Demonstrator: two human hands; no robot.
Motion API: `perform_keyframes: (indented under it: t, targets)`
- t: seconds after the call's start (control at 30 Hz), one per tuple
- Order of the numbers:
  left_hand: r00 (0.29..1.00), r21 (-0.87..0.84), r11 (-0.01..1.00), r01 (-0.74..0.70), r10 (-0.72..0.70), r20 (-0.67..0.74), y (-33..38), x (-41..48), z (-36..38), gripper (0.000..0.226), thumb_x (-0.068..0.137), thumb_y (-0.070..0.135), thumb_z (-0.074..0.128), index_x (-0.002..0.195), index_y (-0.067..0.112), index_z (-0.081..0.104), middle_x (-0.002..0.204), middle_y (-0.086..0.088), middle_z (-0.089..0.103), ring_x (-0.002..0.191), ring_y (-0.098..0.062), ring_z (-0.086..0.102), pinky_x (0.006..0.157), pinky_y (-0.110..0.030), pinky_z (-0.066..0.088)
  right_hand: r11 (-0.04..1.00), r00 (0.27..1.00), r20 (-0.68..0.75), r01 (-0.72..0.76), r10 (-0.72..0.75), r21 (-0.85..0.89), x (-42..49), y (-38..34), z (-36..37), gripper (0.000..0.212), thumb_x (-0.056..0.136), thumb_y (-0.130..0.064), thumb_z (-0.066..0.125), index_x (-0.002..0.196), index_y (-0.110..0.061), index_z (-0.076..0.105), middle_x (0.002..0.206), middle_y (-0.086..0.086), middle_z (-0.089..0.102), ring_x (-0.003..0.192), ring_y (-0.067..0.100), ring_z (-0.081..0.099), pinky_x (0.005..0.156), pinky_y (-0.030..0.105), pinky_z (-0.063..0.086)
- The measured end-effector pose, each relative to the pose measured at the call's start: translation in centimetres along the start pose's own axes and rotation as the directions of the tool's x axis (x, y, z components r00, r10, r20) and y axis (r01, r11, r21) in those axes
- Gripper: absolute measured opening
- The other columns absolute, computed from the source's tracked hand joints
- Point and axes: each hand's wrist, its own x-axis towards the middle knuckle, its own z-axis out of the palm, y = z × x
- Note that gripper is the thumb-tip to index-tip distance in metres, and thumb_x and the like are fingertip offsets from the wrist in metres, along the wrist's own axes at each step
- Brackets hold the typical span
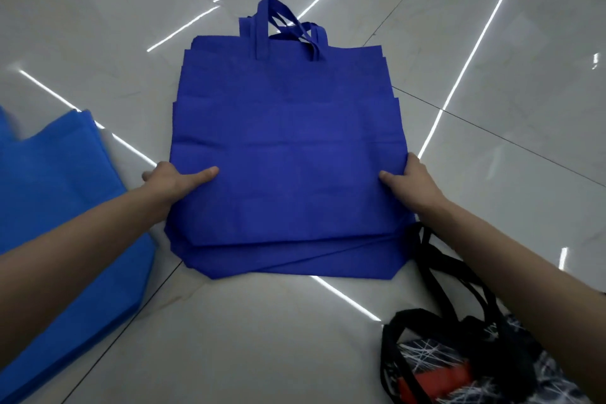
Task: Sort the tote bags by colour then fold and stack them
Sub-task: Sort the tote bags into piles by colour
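Observation:
A pile of dark blue tote bags [285, 141] lies flat on the glossy floor, handles [282, 26] pointing away from me. My left hand [175, 180] grips the pile's left edge, thumb on top and fingers under the fabric. My right hand [413, 179] grips the right edge the same way. A lighter blue tote bag [65, 223] lies flat at the left, partly under my left forearm. A black patterned tote bag [459, 364] with black straps and a red patch sits at the lower right, under my right forearm.
The floor is pale glossy tiles [269, 338] with dark grout lines and bright light reflections. Bare tile stretches beyond the dark blue pile and in front of me between the lighter blue bag and the black bag.

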Motion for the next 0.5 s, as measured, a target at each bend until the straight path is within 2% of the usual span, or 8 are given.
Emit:
perform_keyframes:
  t: [0.13, 0.17, 0.2, 0.27, 0.33, 0.37, 0.4, 0.5]
  targets:
    - [0.989, -0.036, 0.989, -0.146, 0.145, -0.024, -0.7, -1.5, -0.6, 0.086, 0.064, 0.047, 0.081, 0.129, 0.008, 0.043, 0.134, -0.012, 0.044, 0.114, -0.032, 0.049, 0.096, -0.047, 0.046, 0.999, 0.999, -0.020, 0.031, -0.031, -0.029, -2.0, 0.0, 0.7, 0.070, 0.081, -0.040, 0.064, 0.135, -0.008, 0.033, 0.137, 0.015, 0.040, 0.123, 0.036, 0.044, 0.101, 0.051, 0.041]
    - [0.980, -0.039, 0.980, -0.195, 0.194, -0.033, -0.8, -2.2, -0.7, 0.081, 0.067, 0.045, 0.080, 0.128, 0.007, 0.042, 0.132, -0.011, 0.047, 0.113, -0.031, 0.050, 0.095, -0.046, 0.046, 0.979, 0.989, -0.080, 0.109, -0.124, -0.169, -2.7, -0.1, 0.6, 0.073, 0.084, -0.041, 0.062, 0.140, -0.005, 0.030, 0.143, 0.019, 0.034, 0.129, 0.038, 0.038, 0.106, 0.050, 0.037]
    - [0.968, -0.031, 0.968, -0.249, 0.248, -0.035, -1.0, -3.0, -0.8, 0.078, 0.070, 0.043, 0.079, 0.127, 0.007, 0.040, 0.129, -0.010, 0.047, 0.113, -0.030, 0.050, 0.094, -0.045, 0.046, 0.895, 0.944, -0.131, 0.235, -0.303, -0.379, -3.6, -0.4, 0.6, 0.074, 0.087, -0.042, 0.058, 0.143, -0.003, 0.027, 0.148, 0.022, 0.029, 0.133, 0.040, 0.033, 0.108, 0.050, 0.033]
    - [0.928, 0.000, 0.928, -0.372, 0.372, -0.029, -1.7, -4.4, -0.5, 0.078, 0.070, 0.041, 0.079, 0.129, 0.010, 0.038, 0.128, -0.008, 0.046, 0.115, -0.026, 0.047, 0.096, -0.043, 0.044, 0.529, 0.694, 0.002, 0.551, -0.720, -0.646, -5.8, -1.1, 1.7, 0.070, 0.086, -0.045, 0.050, 0.140, -0.002, 0.038, 0.147, 0.023, 0.035, 0.130, 0.042, 0.040, 0.105, 0.053, 0.037]
    - [0.916, 0.022, 0.918, -0.396, 0.397, -0.064, -2.9, -5.6, -0.2, 0.077, 0.072, 0.040, 0.078, 0.130, 0.011, 0.037, 0.130, -0.011, 0.044, 0.117, -0.027, 0.045, 0.096, -0.040, 0.042, 0.242, 0.464, 0.250, 0.765, -0.850, -0.597, -8.3, -1.5, 4.3, 0.062, 0.080, -0.049, 0.056, 0.126, -0.008, 0.057, 0.137, 0.019, 0.050, 0.120, 0.038, 0.053, 0.097, 0.053, 0.045]
    - [0.923, 0.018, 0.929, -0.370, 0.370, -0.106, -3.5, -6.1, -0.1, 0.075, 0.076, 0.038, 0.074, 0.132, 0.008, 0.036, 0.131, -0.013, 0.044, 0.117, -0.028, 0.045, 0.094, -0.037, 0.041, 0.158, 0.405, 0.333, 0.803, -0.851, -0.574, -9.4, -1.4, 6.1, 0.059, 0.076, -0.050, 0.064, 0.120, -0.011, 0.063, 0.134, 0.016, 0.054, 0.117, 0.036, 0.056, 0.094, 0.052, 0.047]
    - [0.928, -0.006, 0.938, -0.346, 0.341, -0.148, -4.0, -6.3, -0.2, 0.071, 0.081, 0.035, 0.070, 0.135, 0.006, 0.035, 0.132, -0.014, 0.045, 0.117, -0.029, 0.047, 0.092, -0.035, 0.040, 0.127, 0.402, 0.393, 0.814, -0.827, -0.567, -10.5, -1.6, 7.9, 0.061, 0.070, -0.051, 0.073, 0.117, -0.014, 0.066, 0.132, 0.014, 0.056, 0.116, 0.034, 0.057, 0.093, 0.051, 0.048]
    - [0.943, -0.078, 0.954, -0.289, 0.270, -0.194, -4.2, -5.8, -1.2, 0.063, 0.086, 0.034, 0.065, 0.136, 0.006, 0.038, 0.130, -0.010, 0.050, 0.114, -0.026, 0.051, 0.094, -0.038, 0.043, 0.160, 0.504, 0.459, 0.782, -0.732, -0.602, -11.3, -2.8, 11.8, 0.070, 0.061, -0.056, 0.079, 0.116, -0.015, 0.066, 0.131, 0.012, 0.058, 0.114, 0.034, 0.059, 0.087, 0.051, 0.051]
